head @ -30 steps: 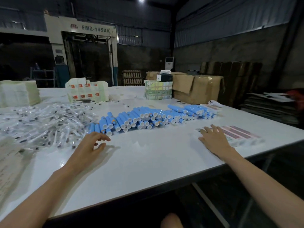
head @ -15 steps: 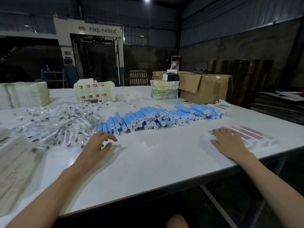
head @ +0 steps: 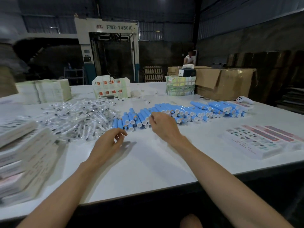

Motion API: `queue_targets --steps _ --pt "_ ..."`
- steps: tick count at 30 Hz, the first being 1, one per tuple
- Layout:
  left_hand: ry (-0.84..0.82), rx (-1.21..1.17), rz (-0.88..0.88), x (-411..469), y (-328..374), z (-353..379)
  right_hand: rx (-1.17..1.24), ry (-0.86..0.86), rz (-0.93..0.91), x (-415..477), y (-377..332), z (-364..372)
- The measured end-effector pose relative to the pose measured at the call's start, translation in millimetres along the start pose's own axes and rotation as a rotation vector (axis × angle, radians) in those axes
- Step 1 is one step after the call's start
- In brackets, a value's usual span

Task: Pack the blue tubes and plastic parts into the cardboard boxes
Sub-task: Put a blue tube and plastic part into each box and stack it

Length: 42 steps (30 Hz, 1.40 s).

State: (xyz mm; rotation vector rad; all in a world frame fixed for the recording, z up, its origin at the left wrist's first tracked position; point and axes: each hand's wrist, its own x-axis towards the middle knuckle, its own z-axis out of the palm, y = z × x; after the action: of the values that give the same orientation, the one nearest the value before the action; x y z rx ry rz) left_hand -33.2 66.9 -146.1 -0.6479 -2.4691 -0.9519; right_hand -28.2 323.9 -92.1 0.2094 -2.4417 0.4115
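Hands: left hand (head: 107, 143) is hovering just short of the near end of the tube row, fingers loosely curled and holding nothing I can make out. The right hand (head: 162, 127) is reaching onto the row with fingers bent down at the caps, and I cannot tell whether it is pinching one.
Blue tubes (head: 181, 112): lying in a long overlapping row across the middle of the table, white caps facing me.
Step in hand: I am reading this as picking tubes off the near end of the row.
Doing it well: I am favouring a grip round the tube body rather than the cap, lifting from the top layer so the neighbours are not rolling away.
Tube make: smooth round cylinders, plain blue, with white round ends; a few are showing an orange mark.
Plastic parts (head: 79, 117): heaped loosely just left of the tubes, clear and glinting with dark tips. I am expecting them to slip and tangle.
Flat printed cartons (head: 28, 155): stacked at my left, blurred, pale card.
Printed sheets (head: 263, 142): lying flat at my right, well apart from both hands.
Cardboard box (head: 225, 84): brown, flaps open, standing at the far right edge.
Table (head: 148, 170): white, smooth, slightly glossy.
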Motion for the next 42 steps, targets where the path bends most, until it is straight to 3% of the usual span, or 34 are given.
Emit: queue_targets --steps 7,14,19,23,25,28,30,34,37,42 --pt "0.026 0.258 -0.110 -7 13 -15 0.209 -0.109 -0.011 -2 -79 73" --pt "0.189 0.695 -0.262 -13 19 -77 0.194 -0.209 -0.136 -12 -75 87" --pt "0.249 1.017 -0.471 -19 20 -141 0.222 -0.202 -0.165 -12 -72 92" --pt "0.304 1.107 -0.594 -21 17 -184 0.273 -0.193 -0.127 -10 -66 94" --pt "0.257 1.088 -0.716 -21 11 -204 0.286 -0.194 -0.109 -10 -65 94" --pt "0.059 1.073 -0.850 -20 5 -222 0.307 -0.189 -0.102 -10 -64 94" --pt "0.019 1.078 -0.828 -20 2 -223 0.313 -0.189 -0.098 -10 -63 94" --pt "0.140 1.051 -0.744 -19 5 -219 0.334 -0.198 -0.070 -9 -61 95" --pt "0.228 0.960 -0.521 -14 17 -214 0.377 -0.192 -0.042 -8 -60 97" --pt "0.152 0.579 -0.194 4 49 -178 0.404 -0.173 -0.024 -6 -58 101"
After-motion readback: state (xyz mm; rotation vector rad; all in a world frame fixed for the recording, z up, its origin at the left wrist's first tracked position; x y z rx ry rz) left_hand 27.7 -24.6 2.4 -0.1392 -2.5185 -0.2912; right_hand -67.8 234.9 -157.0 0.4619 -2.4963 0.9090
